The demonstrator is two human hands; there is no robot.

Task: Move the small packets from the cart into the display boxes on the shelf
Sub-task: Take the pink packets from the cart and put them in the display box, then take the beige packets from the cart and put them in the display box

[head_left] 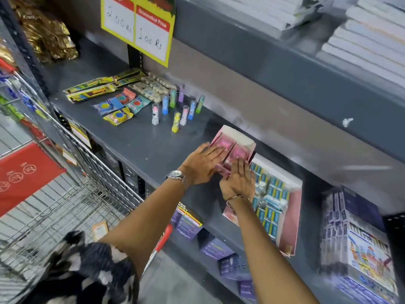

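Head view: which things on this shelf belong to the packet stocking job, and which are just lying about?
In the job:
- small pink display box under both hands: left hand, right hand
- larger display box of blue packets
- cart

Lying about:
- upright coloured tubes
- round sharpener packs
- price sign
- white stacks above

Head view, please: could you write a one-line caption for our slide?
Both hands, left hand and right hand, press flat on pink packets in a pink display box on the grey shelf.
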